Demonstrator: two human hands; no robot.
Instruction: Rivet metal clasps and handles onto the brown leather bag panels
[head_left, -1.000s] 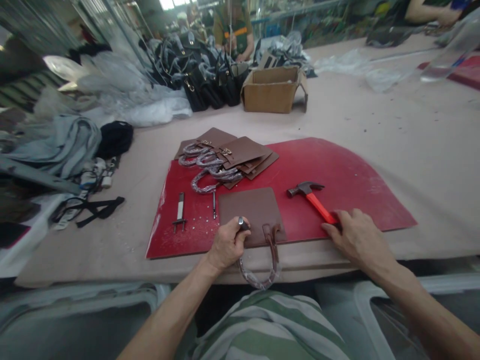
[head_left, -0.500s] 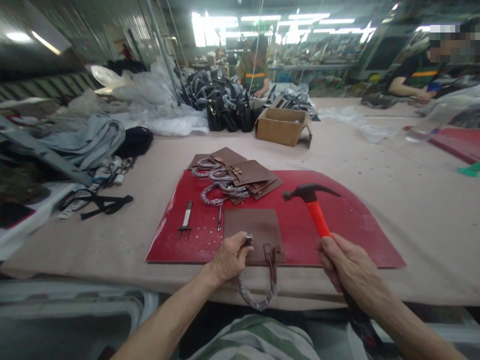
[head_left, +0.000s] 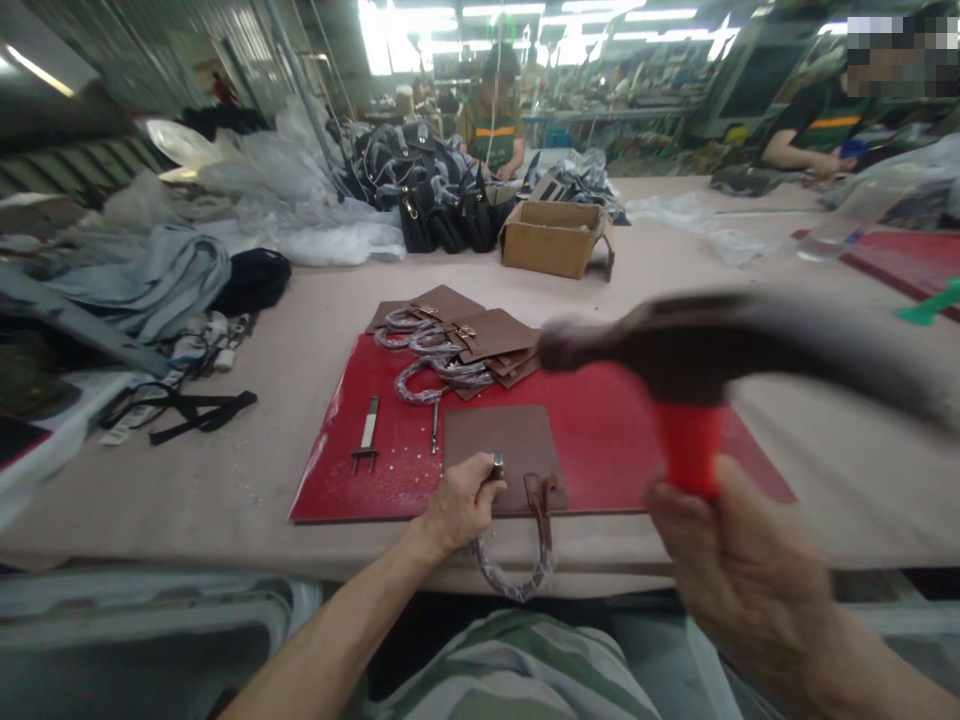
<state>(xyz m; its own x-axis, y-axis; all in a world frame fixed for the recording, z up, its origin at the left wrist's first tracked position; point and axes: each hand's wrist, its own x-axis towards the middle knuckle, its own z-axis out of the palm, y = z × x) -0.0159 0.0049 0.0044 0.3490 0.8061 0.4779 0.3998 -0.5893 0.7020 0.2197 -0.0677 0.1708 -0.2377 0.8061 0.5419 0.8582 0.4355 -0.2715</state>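
My left hand (head_left: 463, 503) is closed round a short metal punch (head_left: 497, 465), held upright over a brown leather panel (head_left: 502, 440). The punch's lower end is hidden by my fingers. A plastic-wrapped handle (head_left: 541, 560) lies at the panel's near edge and hangs past the front of the red board (head_left: 607, 440). My right hand (head_left: 750, 560) grips a claw hammer (head_left: 682, 350) by its orange handle, raised close to the camera and smeared by motion. On the board's left lie a two-pronged metal tool (head_left: 367, 440) and a thin metal rod (head_left: 435, 425).
Brown panels with wrapped handles (head_left: 487, 340) are piled behind the panel. Farther back stand a cardboard box (head_left: 555, 240) and black bags (head_left: 435, 215). Black straps (head_left: 202, 415) and grey material (head_left: 165, 280) lie left. Two people (head_left: 491, 140) work across the table.
My right hand has lifted the hammer up and toward the camera. My left hand stays on the punch over the panel. The view has tilted slightly.
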